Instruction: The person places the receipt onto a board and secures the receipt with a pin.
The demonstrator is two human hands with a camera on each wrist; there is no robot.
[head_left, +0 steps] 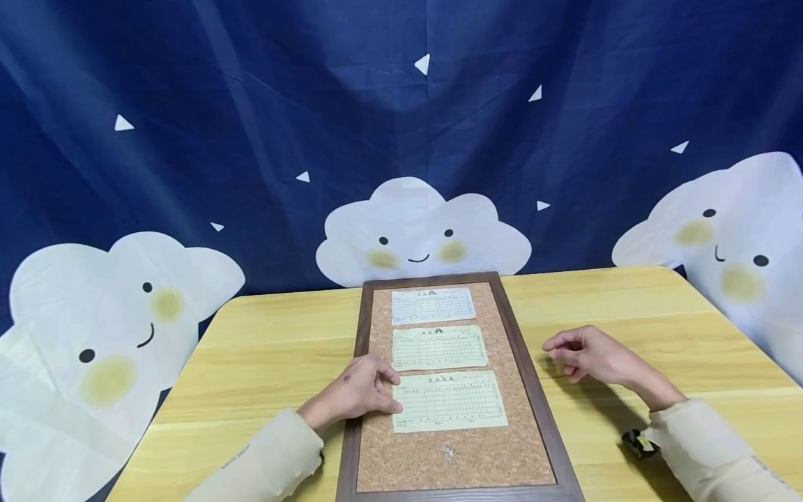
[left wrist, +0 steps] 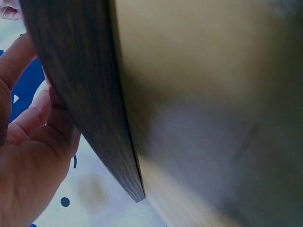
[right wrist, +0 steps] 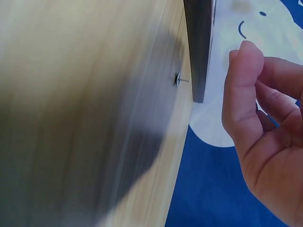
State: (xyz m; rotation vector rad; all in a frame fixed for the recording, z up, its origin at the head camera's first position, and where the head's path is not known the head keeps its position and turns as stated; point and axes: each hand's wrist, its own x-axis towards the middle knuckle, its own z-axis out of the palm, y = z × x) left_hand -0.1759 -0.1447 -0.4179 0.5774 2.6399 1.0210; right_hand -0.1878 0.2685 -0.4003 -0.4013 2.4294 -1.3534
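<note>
A cork board (head_left: 401,460) in a dark wooden frame lies on the table with three printed receipt slips in a column. The top slip (head_left: 433,307) is whitish; the middle slip (head_left: 439,348) and the bottom slip (head_left: 448,401) are pale green. My left hand (head_left: 360,390) reaches over the frame's left side, thumb and forefinger resting at the bottom slip's left edge. Right of the board, my right hand (head_left: 596,359) hovers over the table, fingers loosely bent, nothing visible in them. A thumbtack (right wrist: 178,79) lies on the table near the frame, below this hand.
The light wooden table (head_left: 282,348) runs on both sides of the board. Behind it hangs a dark blue cloth (head_left: 270,104) with white clouds. A pale, shiny spot (head_left: 447,452) shows on the cork below the bottom slip. Small dark marks sit at the upper slips' top edges.
</note>
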